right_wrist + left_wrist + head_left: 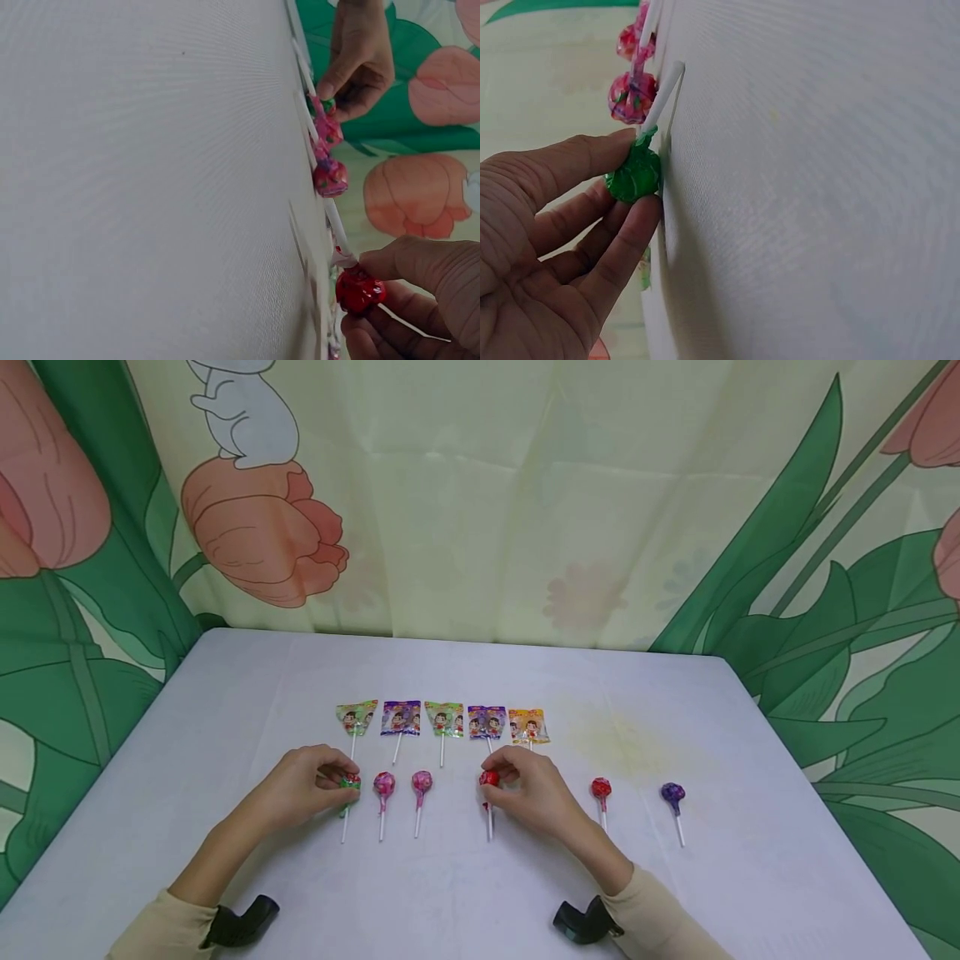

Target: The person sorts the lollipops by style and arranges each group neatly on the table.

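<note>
My left hand (pixel 309 785) pinches the wrapped head of a green lollipop (pixel 634 174) between thumb and fingers, its white stick pointing toward the table's front edge. To the right of it, two pink lollipops (pixel 384 785) (pixel 422 782) lie side by side with sticks toward me. My right hand (pixel 534 789) grips a red lollipop (pixel 361 291) by its head, thumb on one side and fingers on the other; its stick also points toward me. Farther right lie another red lollipop (pixel 601 788) and a purple lollipop (pixel 672 794).
Behind the hands runs a row of flat-packed lollipops: a green packet (pixel 356 718), a purple packet (pixel 401 718), another green one, another purple one and an orange packet (pixel 528 725). The white-covered table (pixel 465 902) ends at a printed curtain (pixel 480 527). Black wrist mounts (pixel 242 922) sit at both sleeves.
</note>
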`<state>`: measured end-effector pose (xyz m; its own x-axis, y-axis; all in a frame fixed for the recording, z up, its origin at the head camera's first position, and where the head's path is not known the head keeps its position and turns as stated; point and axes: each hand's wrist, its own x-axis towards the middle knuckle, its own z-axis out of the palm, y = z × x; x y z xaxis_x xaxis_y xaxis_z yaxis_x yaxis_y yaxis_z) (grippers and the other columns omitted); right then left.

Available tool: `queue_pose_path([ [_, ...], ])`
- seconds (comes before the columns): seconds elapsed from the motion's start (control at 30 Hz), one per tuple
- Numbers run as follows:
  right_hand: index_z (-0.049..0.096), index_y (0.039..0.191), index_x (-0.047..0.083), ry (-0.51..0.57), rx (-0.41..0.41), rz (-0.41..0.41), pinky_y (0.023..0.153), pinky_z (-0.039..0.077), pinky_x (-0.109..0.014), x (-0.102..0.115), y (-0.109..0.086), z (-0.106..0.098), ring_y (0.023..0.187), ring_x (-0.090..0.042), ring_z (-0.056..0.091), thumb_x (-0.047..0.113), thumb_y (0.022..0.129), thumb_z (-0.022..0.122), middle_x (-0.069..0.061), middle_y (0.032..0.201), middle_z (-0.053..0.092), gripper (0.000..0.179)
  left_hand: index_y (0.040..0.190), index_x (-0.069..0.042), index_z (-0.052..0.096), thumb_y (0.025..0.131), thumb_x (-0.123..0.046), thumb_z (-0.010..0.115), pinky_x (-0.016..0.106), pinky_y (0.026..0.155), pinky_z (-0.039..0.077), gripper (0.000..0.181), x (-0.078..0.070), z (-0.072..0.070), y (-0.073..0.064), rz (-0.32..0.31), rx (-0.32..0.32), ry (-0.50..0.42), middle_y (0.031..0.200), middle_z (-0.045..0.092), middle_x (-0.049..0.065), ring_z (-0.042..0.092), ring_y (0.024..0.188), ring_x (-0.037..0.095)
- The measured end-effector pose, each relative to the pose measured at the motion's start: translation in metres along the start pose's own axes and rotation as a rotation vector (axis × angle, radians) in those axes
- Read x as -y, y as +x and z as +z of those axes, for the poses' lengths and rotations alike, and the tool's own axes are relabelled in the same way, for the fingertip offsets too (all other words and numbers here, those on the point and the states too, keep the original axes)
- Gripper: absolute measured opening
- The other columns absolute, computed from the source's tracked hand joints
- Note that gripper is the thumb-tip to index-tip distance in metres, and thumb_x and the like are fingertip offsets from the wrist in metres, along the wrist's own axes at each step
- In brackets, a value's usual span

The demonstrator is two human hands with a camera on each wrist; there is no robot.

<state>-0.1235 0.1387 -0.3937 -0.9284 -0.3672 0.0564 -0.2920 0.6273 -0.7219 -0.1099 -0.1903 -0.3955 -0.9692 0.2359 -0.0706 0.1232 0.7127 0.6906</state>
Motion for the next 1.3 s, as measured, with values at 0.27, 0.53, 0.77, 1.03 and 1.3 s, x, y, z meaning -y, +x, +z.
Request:
queue_pose_path([
  [0.27,0.072,0.108,0.007,0.005,0.014,-0.029,0.085,0.057,-0.035,0.005,0.005,0.006,0.090,-0.015,0.064,0.010,0.087,0.080,0.002,0.100,0.071,0.023,0.103,-0.003,0.074,0.081,-0.008,0.086,0.030,0.075,0.057,0.026,-0.001,0.000,0.002,0.004,0.007,0.001,0.092,0.067,0.001,0.060,0.083,0.016],
  [0.53,0.072,0.107,0.006,0.001,0.009,-0.094,0.082,0.057,-0.034,0.008,0.012,0.016,0.089,-0.018,0.065,0.008,0.087,0.079,0.001,0.098,0.071,0.021,0.101,-0.002,0.074,0.081,-0.007,0.086,0.029,0.074,0.057,0.024,0.002,0.000,0.003,0.028,0.003,-0.005,0.090,0.067,0.000,0.061,0.082,0.015],
  [0.77,0.072,0.105,0.005,0.009,0.008,-0.125,0.083,0.056,-0.034,0.011,0.018,0.022,0.089,-0.017,0.066,0.006,0.086,0.079,-0.001,0.097,0.071,0.020,0.100,-0.002,0.073,0.081,-0.006,0.085,0.029,0.073,0.057,0.023,0.002,0.001,0.003,0.030,0.002,-0.007,0.089,0.066,0.000,0.061,0.081,0.015],
  [1.03,0.072,0.106,0.005,-0.011,0.028,-0.113,0.081,0.055,-0.032,0.014,0.022,0.027,0.088,-0.016,0.063,0.007,0.087,0.079,-0.001,0.097,0.070,0.020,0.100,-0.002,0.073,0.081,-0.006,0.085,0.030,0.073,0.057,0.024,0.002,0.001,0.002,0.025,-0.001,-0.007,0.089,0.066,0.000,0.060,0.081,0.016],
  [1.3,0.072,0.105,0.007,-0.038,0.047,-0.095,0.077,0.052,-0.029,0.014,0.024,0.028,0.086,-0.017,0.060,0.010,0.088,0.079,0.001,0.094,0.068,0.019,0.100,-0.002,0.073,0.080,-0.006,0.086,0.028,0.072,0.057,0.024,0.002,0.000,0.001,0.023,-0.005,-0.012,0.089,0.066,0.001,0.060,0.081,0.016],
])
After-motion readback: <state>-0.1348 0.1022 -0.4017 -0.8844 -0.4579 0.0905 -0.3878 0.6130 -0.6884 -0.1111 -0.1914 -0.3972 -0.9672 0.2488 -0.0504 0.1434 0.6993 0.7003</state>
